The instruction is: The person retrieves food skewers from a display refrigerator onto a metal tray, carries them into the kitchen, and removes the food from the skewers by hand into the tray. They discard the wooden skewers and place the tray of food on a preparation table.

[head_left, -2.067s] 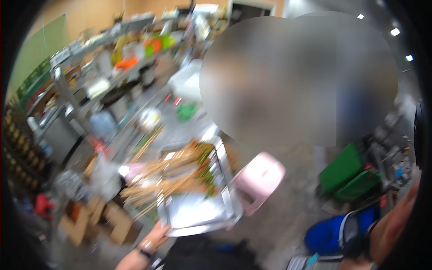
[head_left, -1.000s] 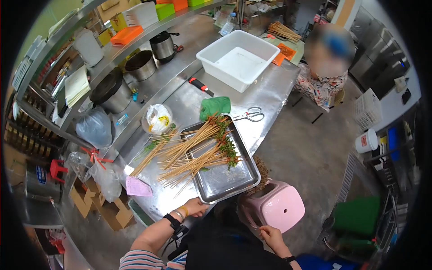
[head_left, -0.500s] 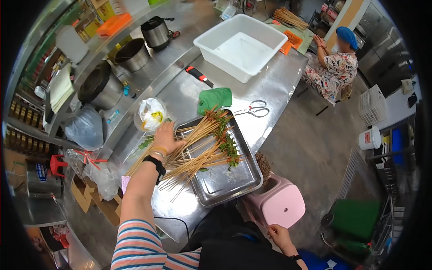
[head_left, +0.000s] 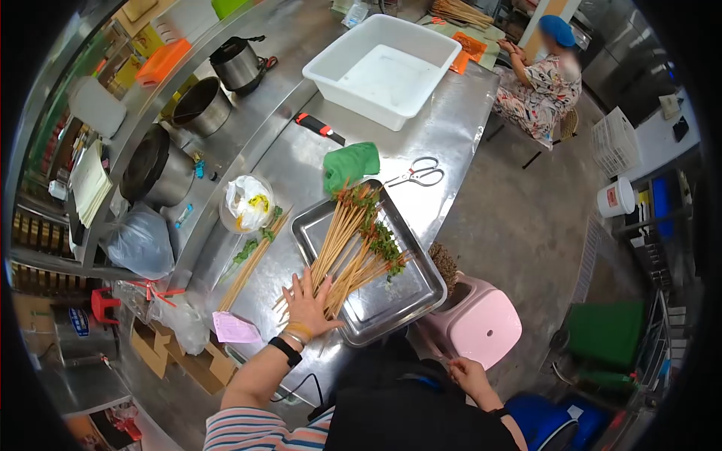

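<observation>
My left hand [head_left: 307, 307] lies with fingers spread over the lower ends of many wooden skewers [head_left: 340, 239], at the left edge of a metal tray [head_left: 383, 310]. Green and red leafy pieces [head_left: 380, 239] are on the skewers' upper ends. My right hand [head_left: 468, 373] is low by the pink stool [head_left: 487, 325], its fingers curled; whether it holds anything is too small to tell. More skewers with green pieces [head_left: 252, 270] lie left of the tray. Beyond the tray are a green cloth [head_left: 350, 167] and scissors [head_left: 418, 174].
A white tub [head_left: 383, 71] and a red-black knife [head_left: 320, 128] sit further back on the metal table [head_left: 451, 143]. A bowl with a white bag [head_left: 248, 203] and a pink paper [head_left: 235, 328] are at left. A person in a blue cap [head_left: 538, 83] sits at back right.
My left hand went from the tray's near edge to the skewers, then moved down towards their lower ends. The skewers in the tray now lie closer together, apart from those at left.
</observation>
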The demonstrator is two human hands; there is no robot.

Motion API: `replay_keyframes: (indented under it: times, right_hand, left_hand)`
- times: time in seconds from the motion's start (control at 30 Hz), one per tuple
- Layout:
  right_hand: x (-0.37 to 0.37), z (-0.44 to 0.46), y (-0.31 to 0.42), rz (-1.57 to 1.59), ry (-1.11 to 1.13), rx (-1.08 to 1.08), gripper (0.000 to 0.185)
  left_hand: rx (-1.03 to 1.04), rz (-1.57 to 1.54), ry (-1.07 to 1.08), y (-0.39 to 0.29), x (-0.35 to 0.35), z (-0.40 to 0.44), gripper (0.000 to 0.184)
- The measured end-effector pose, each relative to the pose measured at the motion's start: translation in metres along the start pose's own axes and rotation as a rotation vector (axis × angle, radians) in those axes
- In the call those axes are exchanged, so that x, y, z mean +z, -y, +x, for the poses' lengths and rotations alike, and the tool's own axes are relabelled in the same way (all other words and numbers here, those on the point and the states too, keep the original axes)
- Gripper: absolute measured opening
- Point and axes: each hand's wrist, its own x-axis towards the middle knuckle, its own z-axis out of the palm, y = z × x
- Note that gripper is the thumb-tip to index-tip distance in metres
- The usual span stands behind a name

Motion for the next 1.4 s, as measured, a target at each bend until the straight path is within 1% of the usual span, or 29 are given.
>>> replay_keyframes:
  times: [0.07, 0.13, 0.17, 0.2, 0.23, 0.27, 0.3, 0.33, 0.37, 0.4, 0.47, 0.5, 0.53, 0.6, 0.63, 0.7, 0.77, 0.83, 0.9, 0.97, 1.03, 1.07, 1.1, 1.13, 1.2, 1.23, 1.3, 1.33, 1.4]
  right_hand:
    - [-0.004, 0.0, 0.007, -0.014, -0.001, 0.005, 0.018]
    - [-0.002, -0.004, 0.006, -0.027, -0.011, 0.004, 0.018]
    - [-0.002, -0.005, -0.001, -0.047, -0.011, 0.035, 0.019]
    - [-0.002, -0.001, -0.009, -0.062, -0.031, 0.057, 0.019]
    - [-0.002, 0.001, -0.029, -0.121, -0.059, -0.022, 0.02]
    - [-0.003, -0.003, -0.024, -0.121, -0.061, 0.003, 0.02]
    - [-0.004, -0.009, -0.017, -0.101, -0.062, 0.024, 0.02]
    - [-0.005, -0.011, -0.013, -0.08, -0.052, 0.045, 0.02]
    - [-0.006, -0.011, -0.012, -0.065, -0.086, 0.033, 0.02]
    - [-0.005, -0.012, -0.013, -0.037, -0.082, 0.068, 0.02]
    - [0.0, -0.015, -0.016, 0.012, -0.085, 0.116, 0.02]
    - [-0.001, -0.016, -0.016, -0.024, -0.111, 0.091, 0.02]
    - [-0.001, -0.019, -0.017, -0.067, -0.12, 0.074, 0.02]
    - [-0.003, -0.027, -0.007, 0.031, -0.137, 0.074, 0.019]
    - [-0.002, -0.029, -0.006, 0.054, -0.145, 0.081, 0.018]
    - [-0.001, -0.03, -0.015, 0.073, -0.141, 0.077, 0.018]
    - [0.003, -0.031, -0.029, 0.096, -0.134, 0.111, 0.018]
    - [0.005, -0.031, -0.022, 0.13, -0.119, 0.113, 0.018]
    - [0.005, -0.032, -0.004, 0.169, -0.118, 0.114, 0.018]
    - [-0.005, -0.022, 0.033, 0.186, -0.082, -0.079, 0.02]
    - [-0.019, -0.006, 0.098, 0.215, 0.021, -0.246, 0.028]
    - [-0.024, 0.01, 0.125, 0.114, 0.074, -0.32, 0.04]
    - [-0.028, 0.01, 0.177, 0.165, 0.072, -0.383, 0.054]
    - [-0.02, 0.031, 0.193, 0.324, 0.044, -0.53, 0.061]
    - [-0.008, 0.074, 0.234, 0.525, 0.002, -0.853, 0.06]
    - [-0.009, 0.07, 0.257, 0.509, -0.003, -0.861, 0.06]
    - [-0.008, 0.052, 0.292, 0.958, 0.023, -0.605, 0.054]
    - [-0.008, 0.051, 0.296, 0.973, -0.042, -0.549, 0.047]
    - [-0.018, 0.048, 0.294, 0.931, -0.006, -0.469, 0.041]
  left_hand:
    - [-0.009, -0.042, -0.016, 0.001, 0.0, 0.003, 0.113]
    - [0.045, -0.271, -0.152, 0.019, 0.007, 0.016, 0.106]
    - [0.084, -0.451, -0.161, 0.029, 0.002, 0.02, 0.102]
    - [0.082, -0.442, -0.15, 0.033, -0.012, 0.02, 0.101]
    - [0.094, -0.429, -0.157, 0.036, -0.022, 0.023, 0.1]
    - [0.165, -0.303, -0.233, 0.047, -0.003, 0.029, 0.105]
    - [0.156, -0.212, -0.108, 0.05, -0.009, 0.024, 0.109]
    - [0.14, -0.149, -0.056, 0.049, -0.015, 0.017, 0.111]
    - [0.136, -0.063, -0.215, 0.051, 0.002, 0.016, 0.107]
    - [0.16, -0.05, -0.234, 0.058, 0.021, 0.022, 0.107]
    - [-0.018, -0.414, -0.194, 0.068, 0.052, 0.038, 0.101]
    - [0.007, -0.387, -0.357, 0.065, 0.054, 0.038, 0.075]
    - [0.009, -0.381, -0.329, 0.059, 0.052, 0.039, 0.075]
    - [0.016, -0.458, -0.323, 0.059, 0.049, 0.038, 0.045]
    - [-0.021, -0.45, -0.307, 0.061, 0.048, 0.032, 0.045]
    - [-0.012, -0.54, -0.337, 0.059, 0.043, 0.028, 0.029]
    - [-0.015, -0.635, -0.332, 0.058, 0.037, 0.019, 0.03]
    - [0.018, -0.808, -0.341, 0.053, 0.028, 0.008, 0.032]
    - [0.034, -0.854, -0.341, 0.042, 0.009, -0.006, 0.033]
    - [0.075, -0.924, -0.341, 0.023, -0.017, -0.019, 0.037]
    - [0.144, -0.987, -0.395, -0.005, -0.035, -0.021, 0.039]
    - [0.204, -1.047, -0.44, -0.023, -0.044, -0.021, 0.041]
    - [0.228, -1.061, -0.453, -0.042, -0.056, -0.021, 0.044]
    - [0.244, -1.116, -0.432, -0.063, -0.071, -0.023, 0.047]
    - [0.329, -1.135, -0.518, -0.101, -0.082, -0.02, 0.049]
    - [0.337, -1.147, -0.53, -0.119, -0.087, -0.02, 0.049]
    - [0.345, -1.176, -0.544, -0.146, -0.093, -0.027, 0.054]
    - [0.298, -1.196, -0.546, -0.149, -0.101, -0.034, 0.054]
    - [0.539, -1.231, -0.275, -0.138, -0.112, -0.044, 0.064]
